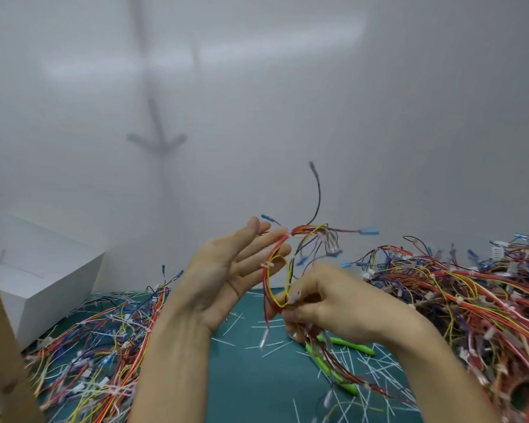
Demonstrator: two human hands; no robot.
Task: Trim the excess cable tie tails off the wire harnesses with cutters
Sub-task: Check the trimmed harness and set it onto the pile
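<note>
My right hand grips a wire harness of red, yellow and black wires, lifted above the green mat. The harness loops upward and carries white cable ties and blue terminals at its ends. My left hand is raised beside the loop with straight fingers, palm facing the wires, its fingertips at the upper part of the bundle. Green-handled cutters lie on the mat below my right hand, partly hidden by the hanging wires.
A big heap of harnesses fills the right side, and another pile lies at the left. Several cut white tie tails litter the green mat. A white box stands at the far left, a brown board beside it.
</note>
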